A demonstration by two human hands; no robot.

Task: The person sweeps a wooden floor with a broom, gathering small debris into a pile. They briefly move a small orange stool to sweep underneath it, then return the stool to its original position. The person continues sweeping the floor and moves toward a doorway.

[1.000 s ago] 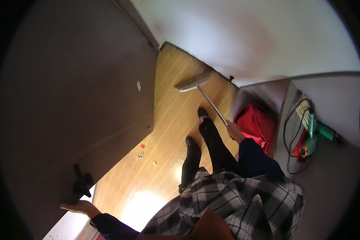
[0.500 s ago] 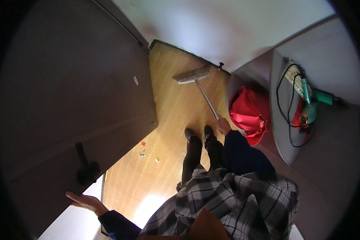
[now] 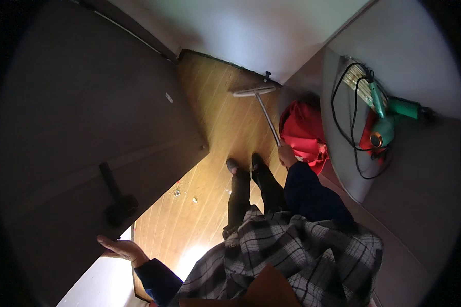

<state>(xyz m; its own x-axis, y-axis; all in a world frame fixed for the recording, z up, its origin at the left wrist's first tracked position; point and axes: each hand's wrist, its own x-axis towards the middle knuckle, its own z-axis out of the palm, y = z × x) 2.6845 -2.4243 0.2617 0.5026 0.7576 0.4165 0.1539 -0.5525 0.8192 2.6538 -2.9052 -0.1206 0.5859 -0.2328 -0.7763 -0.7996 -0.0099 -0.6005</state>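
Door (image 3: 97, 112), flat, dark and matte, stands over a wood-grained floor (image 3: 210, 128). Right of the door, a broom (image 3: 267, 115) slants across, its slim, metallic-looking shaft ending in a wide, pale head resting on the boards. Farther right of the door slumps a soft, creased red bag (image 3: 303, 130); past it lies a smooth green hair dryer (image 3: 381, 128). The right hand (image 3: 287, 155) wraps the shaft, fingers closed, probably for reach. The left hand (image 3: 124, 249), fingers extended, meets the door's edge, perhaps steadying it. Tiny debris (image 3: 177, 192) lies just beside the door.
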